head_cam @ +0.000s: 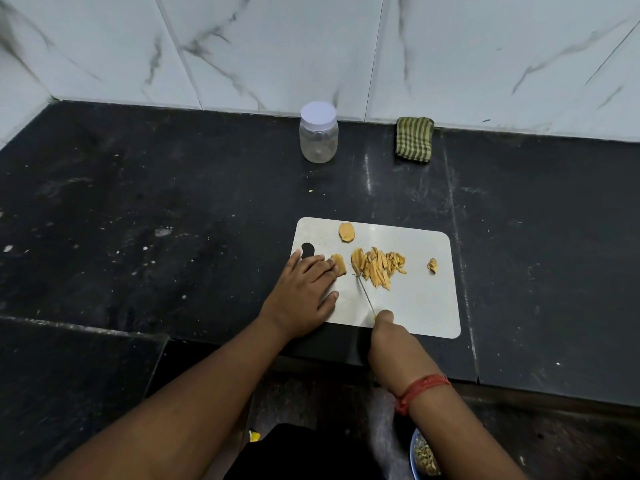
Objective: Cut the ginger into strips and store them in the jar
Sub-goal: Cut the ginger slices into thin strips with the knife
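A white cutting board [426, 303] lies on the black counter. A pile of ginger strips [379, 266] sits at its middle. My right hand [389, 332] grips a thin knife [365, 294] whose tip rests at the left edge of the pile. My left hand [304, 296] lies flat on the board's left side, its fingertips touching a ginger chunk [339, 264]. A ginger slice [346, 232] lies near the board's far edge and a small scrap [432, 265] to the right. The clear jar [318, 133] with a white lid stands closed by the wall.
A folded green striped cloth [414, 139] leans by the marble wall to the right of the jar. The counter's front edge runs just below the board. A blue-rimmed bowl [424, 457] with peelings sits low at the bottom right.
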`<state>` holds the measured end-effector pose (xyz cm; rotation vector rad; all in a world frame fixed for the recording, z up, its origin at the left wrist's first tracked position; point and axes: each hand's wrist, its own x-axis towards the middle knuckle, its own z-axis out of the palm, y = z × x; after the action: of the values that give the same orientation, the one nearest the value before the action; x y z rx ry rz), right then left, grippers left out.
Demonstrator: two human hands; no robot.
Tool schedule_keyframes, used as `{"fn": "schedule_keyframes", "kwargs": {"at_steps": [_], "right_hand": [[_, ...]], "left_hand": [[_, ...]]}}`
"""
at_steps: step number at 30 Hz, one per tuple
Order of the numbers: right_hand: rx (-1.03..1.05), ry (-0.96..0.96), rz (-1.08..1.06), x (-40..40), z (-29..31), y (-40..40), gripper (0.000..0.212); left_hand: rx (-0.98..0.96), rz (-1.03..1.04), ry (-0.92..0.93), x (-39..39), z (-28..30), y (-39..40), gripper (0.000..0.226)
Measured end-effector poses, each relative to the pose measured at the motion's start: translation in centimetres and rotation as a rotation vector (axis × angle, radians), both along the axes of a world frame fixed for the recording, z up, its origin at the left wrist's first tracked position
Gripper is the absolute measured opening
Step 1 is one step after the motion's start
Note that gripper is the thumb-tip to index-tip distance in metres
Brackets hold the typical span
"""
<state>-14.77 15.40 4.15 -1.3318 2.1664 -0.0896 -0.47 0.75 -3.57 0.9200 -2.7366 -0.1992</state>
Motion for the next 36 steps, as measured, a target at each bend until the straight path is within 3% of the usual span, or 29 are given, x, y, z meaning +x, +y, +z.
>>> {"fn": "schedule_keyframes", "kwargs": {"at_steps": [14,20,25,36], "right_hand": [[0.049,-0.134,-0.057,0.5,0.4,-5.0,0.029],[0.109,-0.120,-0.036,0.7,0.0,-6.3,0.044],[0.145,-0.133,-0.047,0.9,0.1,-4.8,0.033],[0.179,-0.108,-0.060,0.7,0.1,-2.7,0.032]], "left_hand": [[0.015,-0.014,0.019,0.2,0.0,-0.1,0.055],[-0.008,-0.008,0.031,0.1,-0.1,-0.2,0.052],[-0.016,0.000,0.017,0.1,-0.1,-0.2,0.052],[0.002,0.006,0.024,0.0,-0.1,-0.2,0.052]]}}
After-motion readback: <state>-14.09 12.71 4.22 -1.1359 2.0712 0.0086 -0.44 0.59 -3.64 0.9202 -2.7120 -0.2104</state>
